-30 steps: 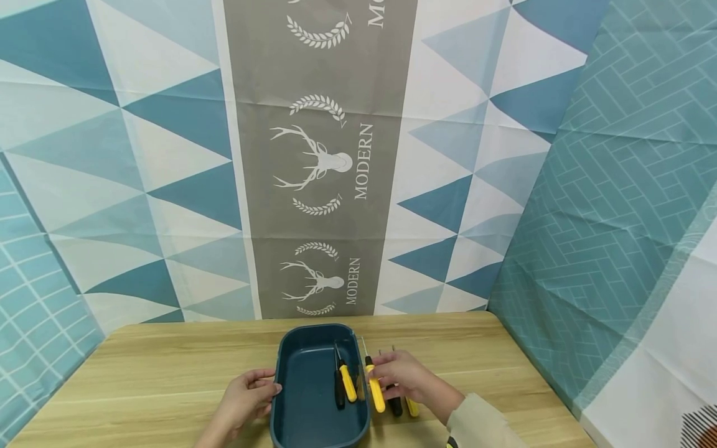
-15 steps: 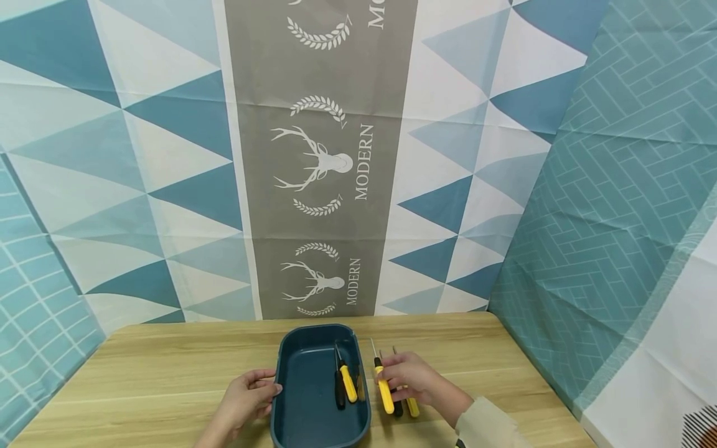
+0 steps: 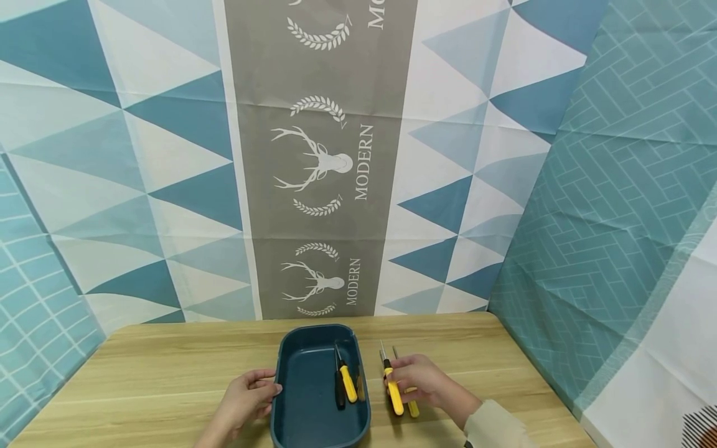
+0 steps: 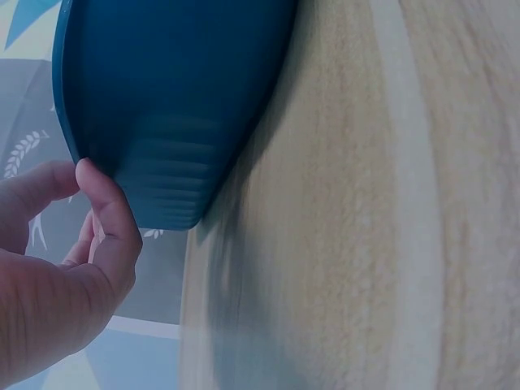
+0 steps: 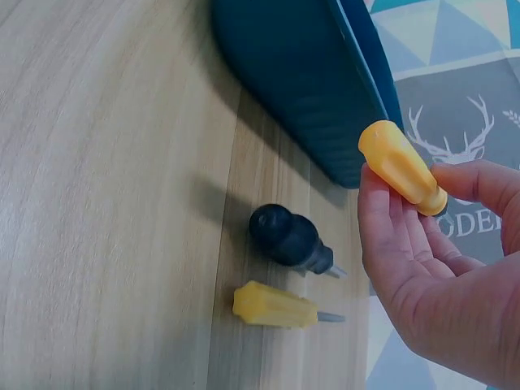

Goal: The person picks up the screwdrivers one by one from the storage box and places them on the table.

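My left hand (image 3: 246,395) pinches the left rim of a dark blue plastic bin (image 3: 308,392), thumb and fingers meeting at the edge in the left wrist view. To the bin's right, my right hand (image 3: 422,379) holds a yellow-handled screwdriver (image 3: 394,398) raised above the table, its shaft pointing away. Below it lie a black-handled screwdriver (image 5: 284,237) and another yellow screwdriver (image 5: 275,306) side by side, clearest in the right wrist view. Inside the bin, along its right wall, rest a yellow screwdriver (image 3: 348,382), a black one (image 3: 340,390) and a brownish handle (image 3: 360,387).
A wood-grain table (image 3: 168,386) carries everything. Behind it hangs a patterned cloth (image 3: 319,186) with deer heads and triangles, and a teal cloth (image 3: 605,218) closes off the right side.
My right hand has moved right, away from the bin, carrying the yellow screwdriver over the black one on the table. The left hand and the bin have stayed put.
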`<state>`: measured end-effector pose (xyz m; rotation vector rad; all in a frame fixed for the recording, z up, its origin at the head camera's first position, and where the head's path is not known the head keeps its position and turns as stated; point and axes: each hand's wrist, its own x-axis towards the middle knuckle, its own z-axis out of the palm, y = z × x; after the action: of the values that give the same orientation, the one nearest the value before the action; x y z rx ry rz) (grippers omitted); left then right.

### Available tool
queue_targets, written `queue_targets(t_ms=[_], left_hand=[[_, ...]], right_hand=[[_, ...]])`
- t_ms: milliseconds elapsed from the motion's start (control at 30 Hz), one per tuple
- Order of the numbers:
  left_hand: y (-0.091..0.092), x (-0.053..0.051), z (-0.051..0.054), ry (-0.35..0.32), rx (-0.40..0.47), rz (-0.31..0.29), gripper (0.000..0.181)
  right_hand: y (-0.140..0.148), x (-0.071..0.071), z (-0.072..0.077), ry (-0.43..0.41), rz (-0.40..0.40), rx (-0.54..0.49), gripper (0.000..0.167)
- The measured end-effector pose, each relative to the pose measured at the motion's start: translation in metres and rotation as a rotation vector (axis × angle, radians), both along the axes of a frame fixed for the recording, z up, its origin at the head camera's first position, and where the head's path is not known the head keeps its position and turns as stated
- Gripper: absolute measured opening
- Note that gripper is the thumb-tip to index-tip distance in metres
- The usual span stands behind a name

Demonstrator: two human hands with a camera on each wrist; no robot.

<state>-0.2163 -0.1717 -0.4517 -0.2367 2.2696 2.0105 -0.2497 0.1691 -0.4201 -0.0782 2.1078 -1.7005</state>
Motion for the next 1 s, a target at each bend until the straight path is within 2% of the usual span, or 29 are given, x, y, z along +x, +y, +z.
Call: queue_targets(t_ms=[100,367,733,1000], left_hand=[[0.001,0.0,0.0,-0.004,-0.002,0.003,0.051],[0.004,-0.001,0.0,-0.018,-0.016,0.059,0.047],[0.003,-0.003,-0.001,-0.022,-0.01,0.055,0.046],[0.003,-0.003,-0.001,-0.022,-0.009,0.056,0.047]], right_hand=[[0.004,0.0,-0.001,0.005,0.007,-0.001,0.056],[0.014,-0.001,-0.003,0.011,-0.007,0.011,0.057],[0.022,-0.004,-0.008,0.008,-0.041,0.056,0.056],[0.03,-0.005,-0.015,-0.011,-0.082,0.048,0.055]])
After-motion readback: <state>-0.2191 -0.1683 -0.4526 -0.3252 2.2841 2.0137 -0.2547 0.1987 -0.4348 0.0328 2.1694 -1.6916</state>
